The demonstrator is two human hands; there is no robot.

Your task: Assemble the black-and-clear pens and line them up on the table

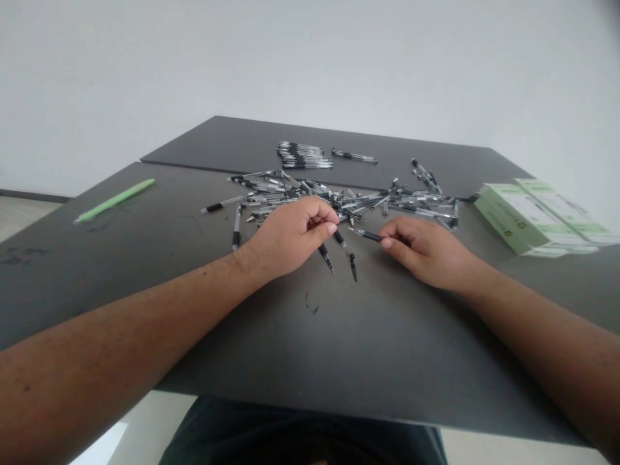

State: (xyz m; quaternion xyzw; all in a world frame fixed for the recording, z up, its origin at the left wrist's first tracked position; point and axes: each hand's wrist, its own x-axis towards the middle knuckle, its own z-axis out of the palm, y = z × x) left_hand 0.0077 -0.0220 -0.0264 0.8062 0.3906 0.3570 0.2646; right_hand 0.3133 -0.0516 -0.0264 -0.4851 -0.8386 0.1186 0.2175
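Observation:
My right hand point(426, 250) pinches a gel pen point(367, 235) by its rear part, its bare tip pointing left towards my other hand. The fingers of my left hand point(293, 236) are closed in a pinch beside the pen tip; whatever they hold is hidden or too small to make out. Under and behind both hands spreads a loose heap of clear pens with black grips point(358, 201). An uncapped pen point(327, 258) lies just below my left hand. To the right of it is a loose black pen cap point(353, 267).
Several pens lie in a neat row point(305, 155) at the back, with a single pen point(354, 156) beside them. Green and white boxes point(527, 223) stand on the right. A light green pen-shaped stick point(116, 200) lies left on the dark table point(339, 361).

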